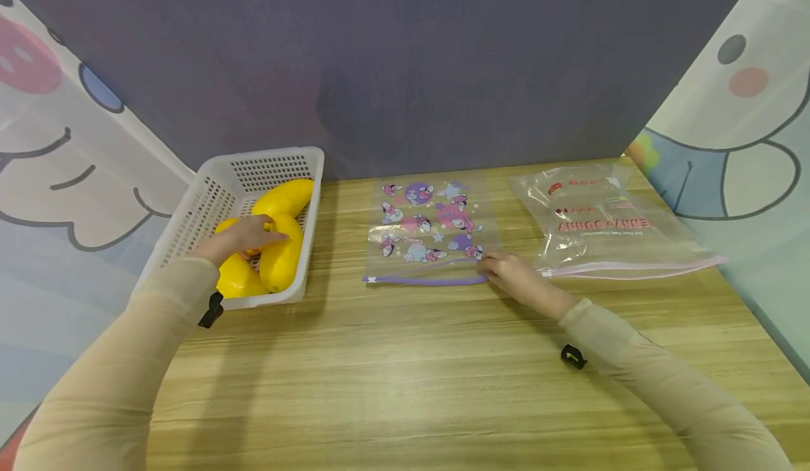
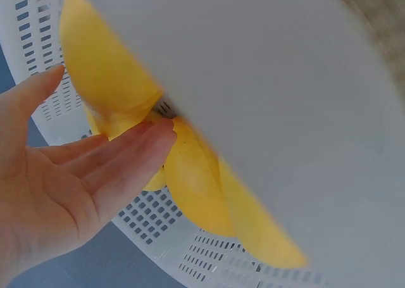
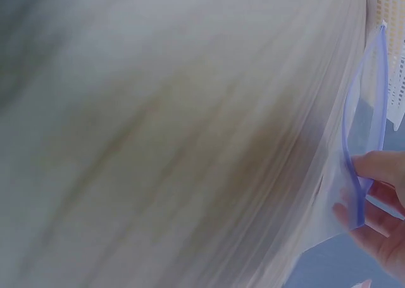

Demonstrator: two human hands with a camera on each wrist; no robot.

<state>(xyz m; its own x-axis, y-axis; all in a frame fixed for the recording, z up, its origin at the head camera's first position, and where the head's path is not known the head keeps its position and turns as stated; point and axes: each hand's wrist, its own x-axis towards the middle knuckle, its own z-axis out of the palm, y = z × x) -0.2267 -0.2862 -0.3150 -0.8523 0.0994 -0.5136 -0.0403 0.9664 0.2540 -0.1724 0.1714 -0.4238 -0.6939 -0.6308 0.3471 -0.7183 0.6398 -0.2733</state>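
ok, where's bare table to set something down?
Largest: pale wood-grain table between the beige sleeves, in front of the clear purple-zip plastic bag. Narrower: strip between that bag and the white perforated plastic basket. Crowded: inside the basket, yellow rounded fruit-like pieces plus left hand.

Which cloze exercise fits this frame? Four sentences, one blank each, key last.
The hand reaching into the white basket, among the yellow items, is the person's ____ one.
The right hand pinches the edge of the patterned bag, whose zip strip is coloured ____.
In the head view, the other bag lies to the ____ of the patterned bag.
There, the patterned bag's white slider sits at the strip's ____ end.

Missing words: left; purple; right; left.
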